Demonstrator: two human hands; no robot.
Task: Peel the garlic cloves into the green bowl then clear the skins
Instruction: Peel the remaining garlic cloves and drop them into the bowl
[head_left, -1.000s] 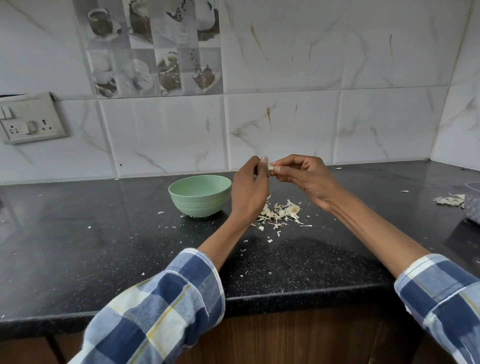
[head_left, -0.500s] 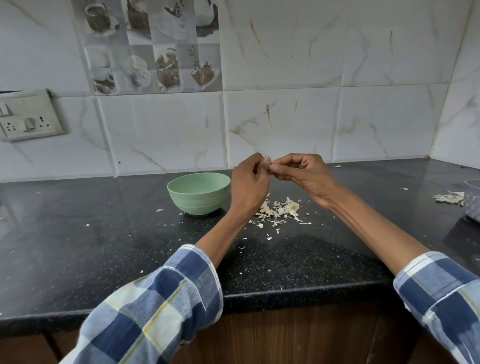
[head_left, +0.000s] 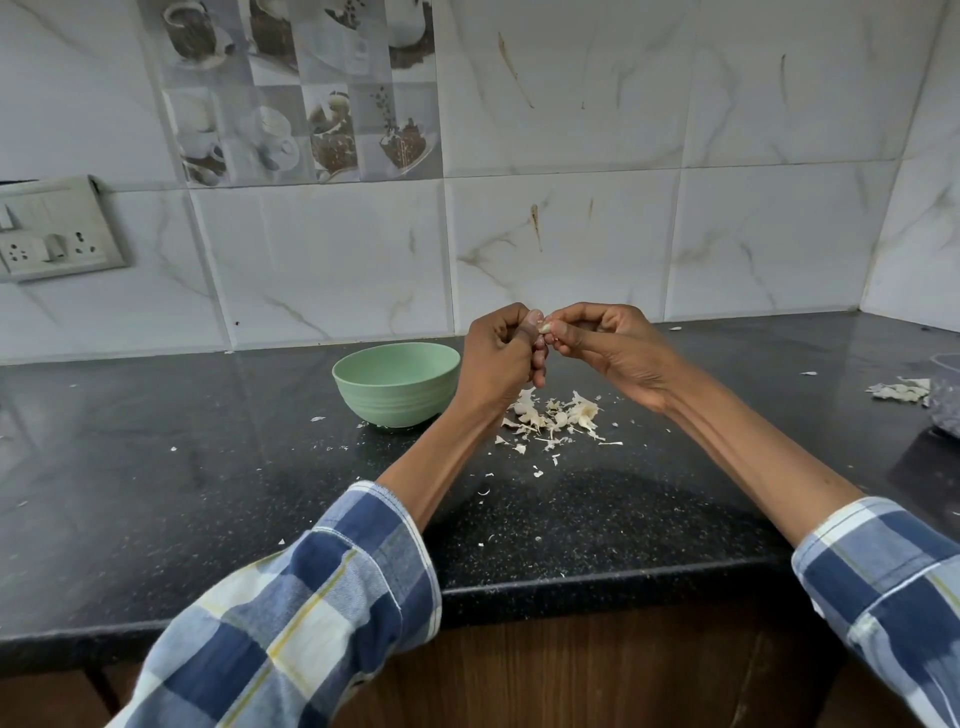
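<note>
Pale garlic clove (head_left: 545, 328) was pinched between left hand (head_left: 501, 358) and right hand (head_left: 608, 348); slippery, it risked being dropped beside the green bowl (head_left: 397, 382).

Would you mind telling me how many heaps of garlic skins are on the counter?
2. One heap lies right of the bowl, below the hands; a smaller heap sits at the far right edge, possibly partly out of frame. Loose flecks are scattered around.

Garlic clove (head_left: 545, 328) mostly hidden by fingertips; peel state unreadable. Green bowl (head_left: 397, 384) contents hidden behind its wall. Grey container (head_left: 948, 410) cut off at right edge.
</note>
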